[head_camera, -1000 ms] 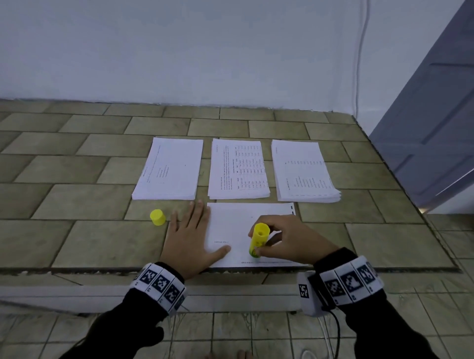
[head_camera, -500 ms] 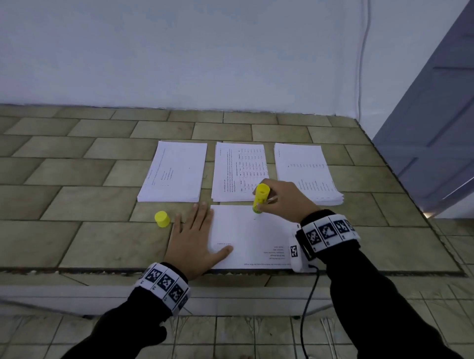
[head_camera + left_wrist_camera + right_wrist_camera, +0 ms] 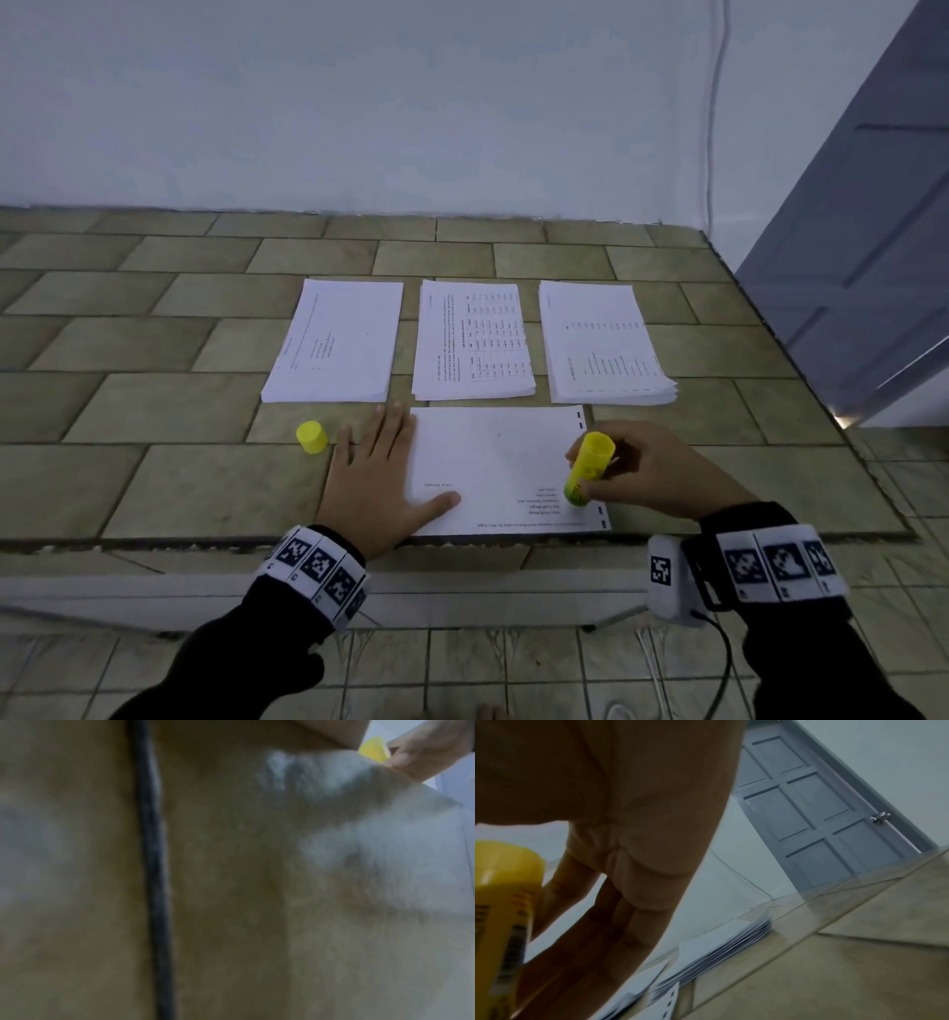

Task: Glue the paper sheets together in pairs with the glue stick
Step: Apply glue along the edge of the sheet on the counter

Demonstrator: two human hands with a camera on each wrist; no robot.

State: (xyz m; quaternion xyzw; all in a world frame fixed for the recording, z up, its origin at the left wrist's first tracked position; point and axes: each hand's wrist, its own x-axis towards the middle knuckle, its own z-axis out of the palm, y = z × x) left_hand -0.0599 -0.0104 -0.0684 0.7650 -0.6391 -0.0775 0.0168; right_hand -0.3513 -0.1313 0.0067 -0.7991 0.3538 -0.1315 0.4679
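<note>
Since the earlier frame, right hand (image 3: pixel 652 470) has travelled from the far edge of the single sheet (image 3: pixel 493 462) back to its near right corner, taking the glue stick (image 3: pixel 589 467) with it. Fingers and thumb are wrapped round the yellow barrel; stick is tilted, lower end down on the sheet beside the printed lines near the right edge. In the right wrist view the barrel (image 3: pixel 503 923) sits between thumb and fingers. Left hand (image 3: pixel 377 483) is unchanged: flat, fingers straight, palm on the tiled surface (image 3: pixel 154 483), thumb pressing the sheet's left margin. Yellow cap (image 3: pixel 311 437) stands on the tiles just left of that hand, apart from it. Three paper stacks lie in a row beyond the sheet: left stack (image 3: pixel 334 342), middle stack (image 3: pixel 472 342), right stack (image 3: pixel 603 344). Left wrist view is blurred; only tile and a dark joint are legible.
</note>
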